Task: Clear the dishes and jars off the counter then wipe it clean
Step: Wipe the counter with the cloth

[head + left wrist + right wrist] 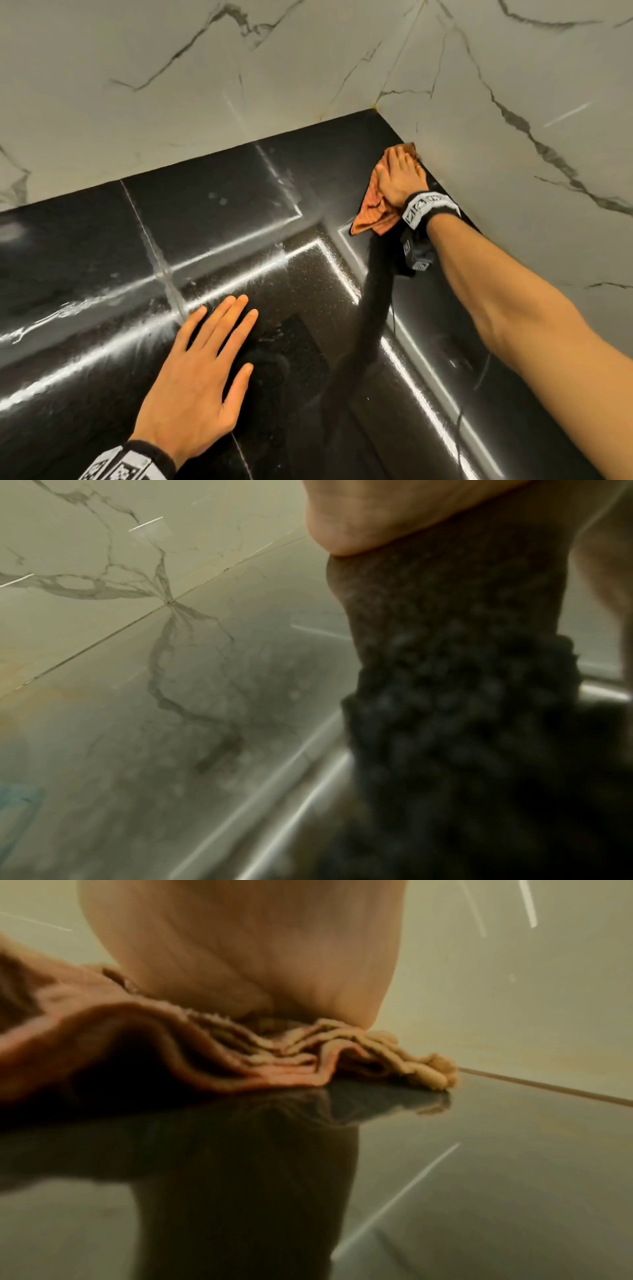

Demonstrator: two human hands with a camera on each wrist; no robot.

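- Marble-patterned wall tiles point(239, 85), pale with grey veins, meet in a corner behind a glossy black stone counter point(212, 219); two wall faces are visible.
- Counter: polished and speckled, divided by thin seams, streaked with bright reflections and faint smears.
- One orange cloth point(373, 209), ribbed and crumpled into soft folds, lies on the counter just beside the right-hand wall, near the corner.
- Right hand point(399, 178): palm and extended fingers press flat on the cloth; the right wrist view shows the heel of the hand bearing on bunched folds point(308, 1053).
- Left hand point(202, 373): fingers straight and spread, flat on the bare counter, holding nothing.
- Each wrist carries one black-and-white patterned band point(428, 209).
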